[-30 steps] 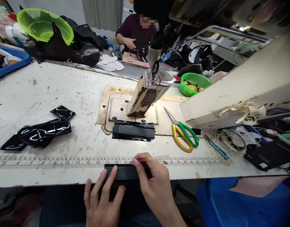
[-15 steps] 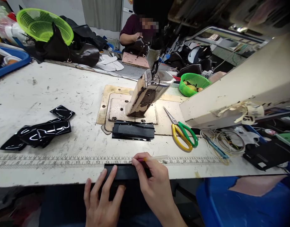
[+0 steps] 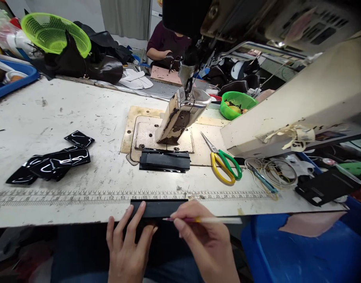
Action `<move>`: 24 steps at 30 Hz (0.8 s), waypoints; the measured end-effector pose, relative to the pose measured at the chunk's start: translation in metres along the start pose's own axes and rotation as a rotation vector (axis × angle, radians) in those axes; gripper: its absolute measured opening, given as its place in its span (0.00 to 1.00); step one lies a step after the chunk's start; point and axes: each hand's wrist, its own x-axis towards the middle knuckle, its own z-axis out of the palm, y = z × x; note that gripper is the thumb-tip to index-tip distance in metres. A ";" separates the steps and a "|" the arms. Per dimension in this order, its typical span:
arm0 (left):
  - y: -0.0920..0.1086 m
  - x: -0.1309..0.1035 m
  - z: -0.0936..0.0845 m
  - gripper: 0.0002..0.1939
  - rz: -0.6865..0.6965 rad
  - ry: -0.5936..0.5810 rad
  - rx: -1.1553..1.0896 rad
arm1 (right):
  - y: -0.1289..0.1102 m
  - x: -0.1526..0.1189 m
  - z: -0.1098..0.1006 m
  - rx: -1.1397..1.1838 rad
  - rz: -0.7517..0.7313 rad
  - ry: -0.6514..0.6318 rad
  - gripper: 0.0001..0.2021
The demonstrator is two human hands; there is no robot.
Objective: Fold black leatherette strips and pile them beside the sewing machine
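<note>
A black strip of sheet material [image 3: 161, 210] lies along the table's front edge, just below the printed measuring scale [image 3: 65, 198]. My left hand [image 3: 129, 241] rests on the strip's left part with fingers spread; two fingertips press its top and the thumb lies by its lower edge. In a pinch between thumb and forefinger, my right hand [image 3: 205, 237] holds a thin pen [image 3: 195, 220] with a purple and yellow front and a pale clear barrel. The pen's tip points left, at the strip's lower edge. A stack of black strips [image 3: 164, 161] sits before the sewing machine's post [image 3: 177, 118].
Scissors [image 3: 224, 167] with yellow and green handles lie right of the stack. Glossy black pieces [image 3: 55, 163] are heaped at left. The machine's arm [image 3: 286, 98] rises at right, near a green bowl [image 3: 235, 108]. Across the table sits another person [image 3: 165, 43].
My right hand has moved the pen from the strip's upper edge down and right to its lower edge. My left hand stays on the strip. The camera view has shifted slightly.
</note>
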 end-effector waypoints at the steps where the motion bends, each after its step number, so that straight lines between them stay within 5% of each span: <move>1: 0.001 0.000 -0.001 0.08 -0.009 -0.004 -0.017 | 0.002 -0.006 0.001 0.010 0.035 -0.048 0.05; 8: 0.004 0.001 -0.001 0.10 -0.042 0.016 -0.054 | 0.021 -0.025 0.014 0.047 0.180 -0.056 0.08; 24: -0.009 -0.007 0.000 0.11 0.009 -0.026 -0.105 | 0.016 -0.017 0.013 0.116 0.260 -0.195 0.11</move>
